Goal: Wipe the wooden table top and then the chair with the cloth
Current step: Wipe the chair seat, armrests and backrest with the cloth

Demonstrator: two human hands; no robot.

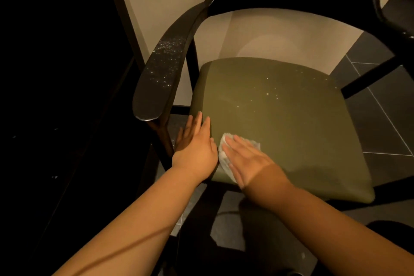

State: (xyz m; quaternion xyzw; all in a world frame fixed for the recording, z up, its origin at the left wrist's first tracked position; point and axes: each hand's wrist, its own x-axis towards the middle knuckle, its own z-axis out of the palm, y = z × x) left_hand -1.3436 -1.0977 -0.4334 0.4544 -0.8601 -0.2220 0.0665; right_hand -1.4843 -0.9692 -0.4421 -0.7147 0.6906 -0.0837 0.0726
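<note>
Pressing cloth (224,154) flat under right hand (246,159), chair (280,107) seat's near-left corner

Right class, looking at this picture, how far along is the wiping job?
Done: cannot confirm, as the table top is out of view. In hand: the right hand presses the cloth flat on the near corner of the chair seat, and the left hand lies open at its edge. Left: specks glint on the seat's far half and on the armrest.

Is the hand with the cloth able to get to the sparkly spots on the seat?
Probably yes. The right hand presses the cloth flat on the seat, and only bare cushion lies between it and the spots.
</note>
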